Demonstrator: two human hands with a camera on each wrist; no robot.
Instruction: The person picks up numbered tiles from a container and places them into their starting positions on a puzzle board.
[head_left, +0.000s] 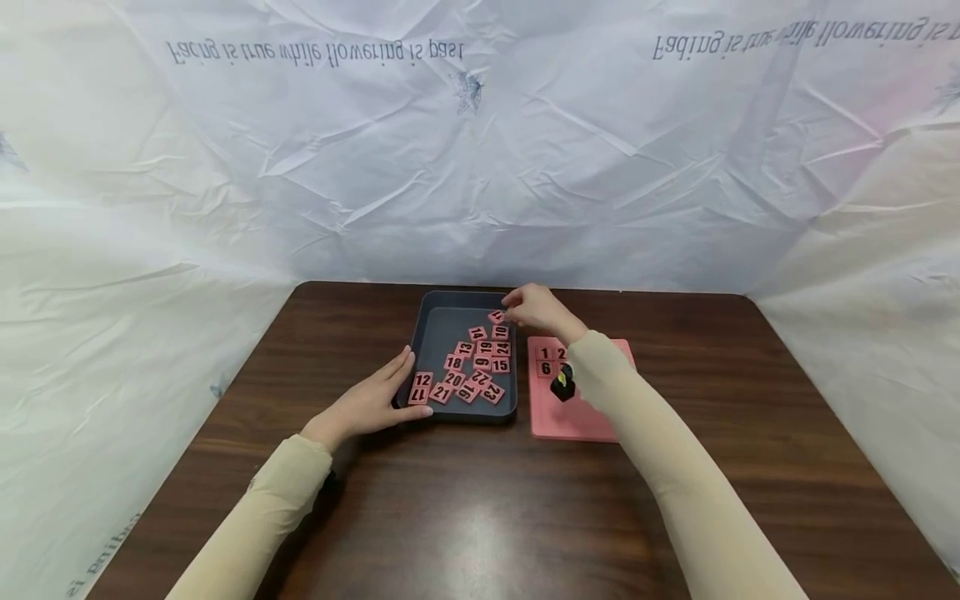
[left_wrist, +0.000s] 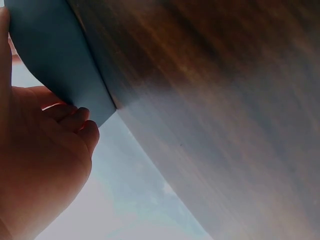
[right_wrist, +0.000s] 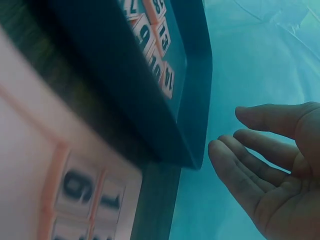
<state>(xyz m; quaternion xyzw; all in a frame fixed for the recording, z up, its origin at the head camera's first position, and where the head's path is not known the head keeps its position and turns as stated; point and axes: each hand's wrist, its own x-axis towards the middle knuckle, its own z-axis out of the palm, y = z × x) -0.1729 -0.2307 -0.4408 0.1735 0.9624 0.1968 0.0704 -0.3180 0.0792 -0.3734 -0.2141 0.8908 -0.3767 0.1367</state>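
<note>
A dark grey tray point(head_left: 442, 329) holds several pink number tiles point(head_left: 453, 362). My left hand point(head_left: 371, 402) grips its near left corner, the thumb by the front rim and the fingers along the left side. In the left wrist view, fingers of the left hand point(left_wrist: 55, 135) curl against the outer wall of the tray point(left_wrist: 55, 45). Over the tray's far right corner hovers my right hand point(head_left: 542, 310), close to tile 11 point(head_left: 496, 317). The right wrist view shows the right hand point(right_wrist: 280, 165) with thumb and fingers apart, nothing between them.
A pink board point(head_left: 570, 425) lies right of the tray, with number tiles such as 1 point(head_left: 544, 353) and 6 point(head_left: 546, 368) in its upper left; my right forearm hides part of it. The brown wooden table point(head_left: 450, 500) meets white sheeting point(head_left: 480, 208) behind and at the sides.
</note>
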